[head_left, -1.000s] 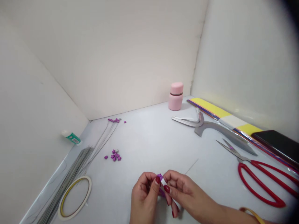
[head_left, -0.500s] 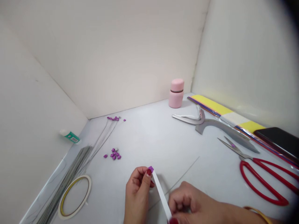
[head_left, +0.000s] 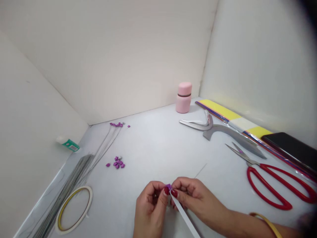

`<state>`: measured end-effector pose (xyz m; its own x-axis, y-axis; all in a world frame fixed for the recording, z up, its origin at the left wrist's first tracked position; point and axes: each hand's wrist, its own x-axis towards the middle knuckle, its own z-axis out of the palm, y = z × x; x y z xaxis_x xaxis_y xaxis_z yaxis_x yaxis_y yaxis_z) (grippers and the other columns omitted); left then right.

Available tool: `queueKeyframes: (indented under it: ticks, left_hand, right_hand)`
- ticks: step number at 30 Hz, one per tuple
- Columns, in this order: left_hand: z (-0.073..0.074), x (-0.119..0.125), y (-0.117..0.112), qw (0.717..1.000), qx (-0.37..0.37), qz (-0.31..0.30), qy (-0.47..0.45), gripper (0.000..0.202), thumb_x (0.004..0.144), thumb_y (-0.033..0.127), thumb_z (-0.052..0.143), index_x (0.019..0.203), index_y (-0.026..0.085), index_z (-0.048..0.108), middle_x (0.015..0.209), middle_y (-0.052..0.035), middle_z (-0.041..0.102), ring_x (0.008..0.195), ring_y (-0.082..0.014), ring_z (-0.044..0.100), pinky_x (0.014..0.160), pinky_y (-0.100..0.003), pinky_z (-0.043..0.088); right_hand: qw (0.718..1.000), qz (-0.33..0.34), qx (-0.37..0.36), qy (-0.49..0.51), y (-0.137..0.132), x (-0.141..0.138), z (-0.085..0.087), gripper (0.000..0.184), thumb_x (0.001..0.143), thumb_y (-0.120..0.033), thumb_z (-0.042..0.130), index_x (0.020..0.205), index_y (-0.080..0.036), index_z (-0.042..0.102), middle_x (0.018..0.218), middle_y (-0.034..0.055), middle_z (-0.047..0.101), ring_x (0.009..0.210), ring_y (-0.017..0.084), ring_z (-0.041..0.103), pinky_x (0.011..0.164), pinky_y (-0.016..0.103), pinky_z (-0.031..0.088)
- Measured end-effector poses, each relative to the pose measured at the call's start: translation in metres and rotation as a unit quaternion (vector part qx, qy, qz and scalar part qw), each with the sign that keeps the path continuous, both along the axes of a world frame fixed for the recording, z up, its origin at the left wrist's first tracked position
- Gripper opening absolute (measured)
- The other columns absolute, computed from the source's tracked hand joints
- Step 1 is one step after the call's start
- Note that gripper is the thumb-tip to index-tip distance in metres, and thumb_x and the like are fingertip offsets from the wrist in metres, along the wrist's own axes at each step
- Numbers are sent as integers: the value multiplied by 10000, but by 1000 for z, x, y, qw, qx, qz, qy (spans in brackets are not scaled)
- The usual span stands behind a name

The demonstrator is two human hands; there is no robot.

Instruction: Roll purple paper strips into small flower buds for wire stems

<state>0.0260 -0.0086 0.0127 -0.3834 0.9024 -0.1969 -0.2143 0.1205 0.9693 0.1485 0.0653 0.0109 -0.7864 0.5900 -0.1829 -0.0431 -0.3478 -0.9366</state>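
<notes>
Left hand (head_left: 151,208) and right hand (head_left: 195,195) pinch their fingers together on the purple-tipped end of a white paper strip (head_left: 184,215), left of red-handled scissors (head_left: 284,178); any slackened grip could free it.

Bright, even, diffuse light; source not visible. Faint soft shadows lie beside the pink bottle (head_left: 183,98) and under the left hand (head_left: 150,210) and right hand (head_left: 195,196). Mild glare on the plastic packet (head_left: 235,118). Right corners vignette dark; wide-angle bowing toward the edges. No marked blur.
</notes>
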Motion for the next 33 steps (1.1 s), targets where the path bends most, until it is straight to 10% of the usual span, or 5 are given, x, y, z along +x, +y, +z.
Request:
queueKeyframes:
  ticks: [13,24,29,33]
  left_hand:
    - [-10,-2,-3,963,30,19,265,150,823,287,502,737,179,561,640,-16,612,571,-134,577,559,-231,455]
    - [-14,-17,-2,719,224,-7,658,175,776,40,539,927,127,556,780,-79,638,711,-157,601,667,-241,488]
    - [-14,-16,-3,710,238,-24,662,187,796,43,512,954,133,556,778,-82,645,686,-161,604,632,-251,501]
    - [-13,-14,-3,767,216,-37,603,229,799,37,482,973,154,575,863,-87,639,770,-160,606,693,-245,497]
  right_hand:
    - [999,-3,25,-34,-3,-3,-6,209,804,-342,568,782,-138,533,615,-16,545,564,98,534,594,243,440]
    - [999,-26,-9,-21,-4,-2,-9,303,777,-431,588,759,-129,568,598,-8,569,536,100,541,559,228,425]
    - [999,-34,1,-31,-4,0,-7,323,788,-450,566,760,-129,567,599,-8,564,550,100,528,561,224,406]
    - [999,-31,-6,-43,-2,-1,-6,350,791,-477,547,788,-127,562,590,-11,560,524,89,510,546,222,394]
